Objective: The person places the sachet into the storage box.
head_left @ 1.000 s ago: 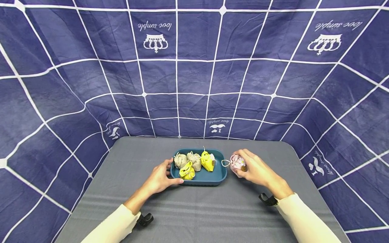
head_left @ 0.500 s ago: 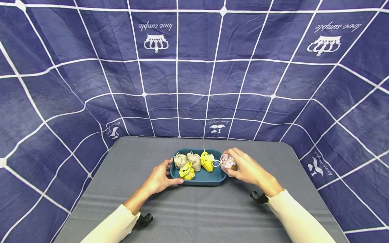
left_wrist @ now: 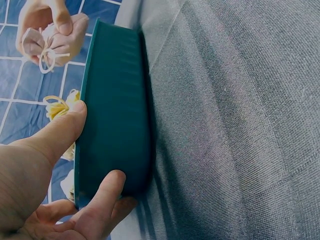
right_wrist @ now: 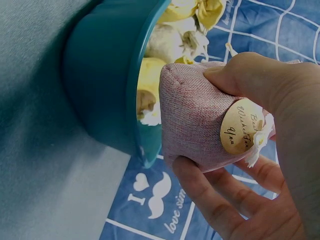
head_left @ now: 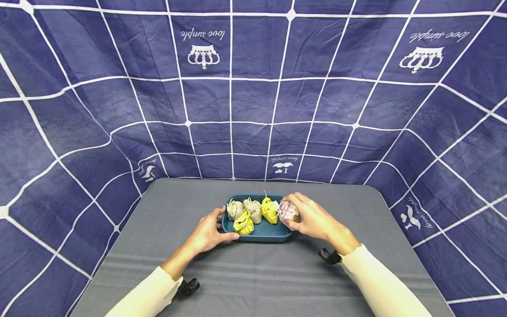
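My right hand (head_left: 317, 220) grips a pink cloth drawstring pouch (head_left: 287, 211) over the right end of a teal tray (head_left: 264, 238). A round gold tag (right_wrist: 241, 126) and a white flower hang on the pouch. My left hand (head_left: 207, 231) holds the tray's left end, with its thumb at the near rim and its fingers round the end wall. Inside the tray lie two beige pouches, one at the left (head_left: 235, 210) and one in the middle (head_left: 254, 211). Two yellow pouches are there too, one nearer me (head_left: 244, 224) and one farther right (head_left: 270, 211).
The tray stands on a grey cloth-covered table (head_left: 253, 273). A blue curtain (head_left: 253, 101) with white lines rises behind the table and along both sides. Black straps with camera mounts sit on both wrists.
My right hand has moved left with the pink pouch, from beside the tray to over its right end. The left hand and the tray have stayed in place.
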{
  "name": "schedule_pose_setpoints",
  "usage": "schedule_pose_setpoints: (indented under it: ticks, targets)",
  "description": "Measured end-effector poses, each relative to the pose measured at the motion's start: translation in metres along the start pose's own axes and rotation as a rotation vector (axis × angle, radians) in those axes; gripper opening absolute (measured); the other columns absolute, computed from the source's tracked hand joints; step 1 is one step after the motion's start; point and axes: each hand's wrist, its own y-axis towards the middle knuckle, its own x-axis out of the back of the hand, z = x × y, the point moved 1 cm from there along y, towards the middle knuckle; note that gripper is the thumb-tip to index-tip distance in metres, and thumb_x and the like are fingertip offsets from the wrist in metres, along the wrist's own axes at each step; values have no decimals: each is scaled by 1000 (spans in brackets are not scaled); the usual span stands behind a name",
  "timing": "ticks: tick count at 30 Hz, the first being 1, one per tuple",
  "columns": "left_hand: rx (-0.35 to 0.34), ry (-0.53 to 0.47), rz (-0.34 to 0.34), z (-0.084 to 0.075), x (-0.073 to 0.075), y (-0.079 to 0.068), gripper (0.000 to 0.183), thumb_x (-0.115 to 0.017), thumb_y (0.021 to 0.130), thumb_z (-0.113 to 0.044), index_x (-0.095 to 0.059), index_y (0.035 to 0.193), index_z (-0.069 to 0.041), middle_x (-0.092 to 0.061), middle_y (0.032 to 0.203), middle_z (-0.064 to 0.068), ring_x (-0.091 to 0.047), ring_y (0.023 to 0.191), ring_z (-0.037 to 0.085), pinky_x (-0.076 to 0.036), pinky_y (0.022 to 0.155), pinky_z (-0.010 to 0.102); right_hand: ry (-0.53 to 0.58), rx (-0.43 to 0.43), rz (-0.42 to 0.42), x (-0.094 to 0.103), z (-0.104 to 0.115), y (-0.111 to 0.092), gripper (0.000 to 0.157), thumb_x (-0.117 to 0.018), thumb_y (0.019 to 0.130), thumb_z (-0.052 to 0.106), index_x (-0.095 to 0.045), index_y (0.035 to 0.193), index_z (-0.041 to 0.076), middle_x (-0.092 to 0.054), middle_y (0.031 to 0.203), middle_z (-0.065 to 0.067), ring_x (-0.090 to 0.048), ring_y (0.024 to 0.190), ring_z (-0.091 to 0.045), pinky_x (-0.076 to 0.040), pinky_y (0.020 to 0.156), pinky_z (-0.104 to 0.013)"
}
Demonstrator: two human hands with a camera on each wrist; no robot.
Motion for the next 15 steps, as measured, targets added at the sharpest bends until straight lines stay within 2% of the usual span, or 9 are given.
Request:
schedule_pose_setpoints:
  ticks: [15]
  targets:
    - [8, 14, -6, -2, 0, -1, 110, -109, 82, -32, -51, 167, 7, -72, 152, 29, -85, 121, 37, -69, 107, 54, -13, 50, 0, -10, 12, 14, 54, -95, 93, 23, -70, 141, 18, -75, 128, 0, -75, 108, -15, -68, 94, -39]
